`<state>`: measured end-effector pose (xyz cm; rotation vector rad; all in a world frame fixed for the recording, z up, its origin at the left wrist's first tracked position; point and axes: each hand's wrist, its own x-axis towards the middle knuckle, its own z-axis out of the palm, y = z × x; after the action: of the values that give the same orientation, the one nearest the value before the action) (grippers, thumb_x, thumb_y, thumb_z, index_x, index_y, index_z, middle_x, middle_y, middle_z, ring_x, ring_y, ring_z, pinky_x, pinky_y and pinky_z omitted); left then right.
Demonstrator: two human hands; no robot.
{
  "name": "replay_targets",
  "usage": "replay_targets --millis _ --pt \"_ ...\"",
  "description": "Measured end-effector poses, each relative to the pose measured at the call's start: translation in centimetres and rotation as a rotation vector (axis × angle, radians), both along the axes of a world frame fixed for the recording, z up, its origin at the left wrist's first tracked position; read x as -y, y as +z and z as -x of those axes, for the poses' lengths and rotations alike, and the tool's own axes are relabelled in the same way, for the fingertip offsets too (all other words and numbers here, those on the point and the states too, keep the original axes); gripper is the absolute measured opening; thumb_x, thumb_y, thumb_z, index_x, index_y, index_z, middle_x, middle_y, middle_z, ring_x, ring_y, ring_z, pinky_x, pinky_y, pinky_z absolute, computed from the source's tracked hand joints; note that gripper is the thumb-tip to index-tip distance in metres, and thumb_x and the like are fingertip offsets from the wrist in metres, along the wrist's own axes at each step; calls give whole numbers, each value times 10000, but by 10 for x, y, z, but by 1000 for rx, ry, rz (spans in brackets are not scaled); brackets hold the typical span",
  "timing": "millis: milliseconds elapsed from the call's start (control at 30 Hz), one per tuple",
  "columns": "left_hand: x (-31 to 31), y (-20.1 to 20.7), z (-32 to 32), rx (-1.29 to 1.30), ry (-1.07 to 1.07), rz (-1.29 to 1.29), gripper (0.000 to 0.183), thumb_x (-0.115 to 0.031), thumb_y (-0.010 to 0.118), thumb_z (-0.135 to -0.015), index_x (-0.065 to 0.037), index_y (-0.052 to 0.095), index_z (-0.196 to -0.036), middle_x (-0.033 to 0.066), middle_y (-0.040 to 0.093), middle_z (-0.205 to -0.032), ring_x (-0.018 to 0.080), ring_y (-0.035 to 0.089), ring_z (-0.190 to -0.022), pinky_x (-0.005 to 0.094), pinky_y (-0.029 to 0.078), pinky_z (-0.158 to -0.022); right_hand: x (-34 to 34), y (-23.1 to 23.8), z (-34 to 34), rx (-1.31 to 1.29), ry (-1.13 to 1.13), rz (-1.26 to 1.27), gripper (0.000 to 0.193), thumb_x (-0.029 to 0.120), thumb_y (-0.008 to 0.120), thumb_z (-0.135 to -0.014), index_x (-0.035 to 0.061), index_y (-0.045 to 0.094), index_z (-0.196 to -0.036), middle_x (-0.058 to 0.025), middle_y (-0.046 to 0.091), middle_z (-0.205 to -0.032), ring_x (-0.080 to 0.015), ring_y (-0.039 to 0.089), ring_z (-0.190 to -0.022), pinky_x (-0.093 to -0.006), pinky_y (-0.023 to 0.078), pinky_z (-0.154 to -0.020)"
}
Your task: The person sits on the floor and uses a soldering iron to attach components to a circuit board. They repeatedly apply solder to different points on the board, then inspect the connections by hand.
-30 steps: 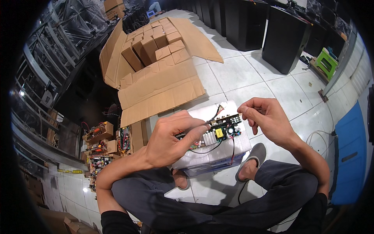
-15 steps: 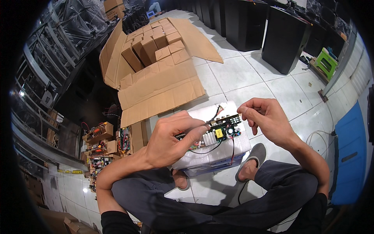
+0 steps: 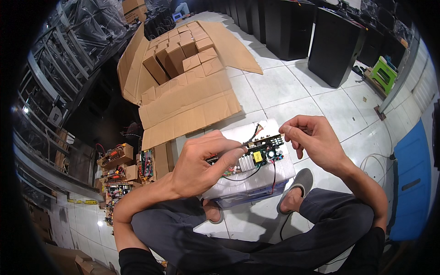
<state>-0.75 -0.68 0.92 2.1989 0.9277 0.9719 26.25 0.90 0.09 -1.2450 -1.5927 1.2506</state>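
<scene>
A green circuit board [image 3: 273, 153] with a silver heatsink, a yellow transformer and thin wires lies on white foam [image 3: 229, 185] in front of me. My left hand [image 3: 205, 159] is closed over the board's left part, thumb and forefinger pinching near its middle; the palm hides that end. At the board's right end, my right hand [image 3: 312, 137] is closed in a pinch, fingertips beside the upper corner. Whatever sits between those fingertips is too small to make out. Black and red wires [image 3: 257, 132] rise from the board's far side.
Beneath the foam is a blue crate [image 3: 247, 198] between my feet. Ahead stands a large open carton [image 3: 192, 107] packed with small brown boxes. Several circuit boards [image 3: 117, 190] are piled at left. Tall black cabinets [image 3: 337, 50], a green stool [image 3: 384, 74] and a blue panel [image 3: 412, 178] line the right.
</scene>
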Motion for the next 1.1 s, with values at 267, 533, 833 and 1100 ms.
replay_targets --millis 267,533,833,1100 --pt "0 1 0 2 -11 -12 144 -30 672 -902 57 723 -1004 129 679 -781 175 613 -693 305 468 -609 0 0 0 -10 3 5 297 214 624 -973 -72 676 -1028 -9 570 -700 -50 509 -580 -214 438 -476" --pt "0 0 0 12 -12 -5 145 -28 670 -905 57 724 -1009 129 681 -784 167 620 -692 296 471 -598 1 1 1 -4 8 8 281 201 620 -972 -69 676 -1027 -11 576 -712 -49 511 -591 -217 442 -480" --pt "0 0 0 6 -2 -7 148 -35 674 -898 55 727 -1004 131 682 -777 179 619 -703 308 471 -624 1 1 1 1 5 16 276 202 617 -974 -63 678 -1021 -9 576 -713 -48 510 -598 -215 440 -484" --pt "1 1 0 1 4 -1 136 -30 672 -903 41 733 -1001 107 675 -755 161 611 -692 295 461 -621 0 1 0 -4 12 7 288 213 622 -974 -66 678 -1015 -2 565 -697 -46 504 -585 -214 438 -480"
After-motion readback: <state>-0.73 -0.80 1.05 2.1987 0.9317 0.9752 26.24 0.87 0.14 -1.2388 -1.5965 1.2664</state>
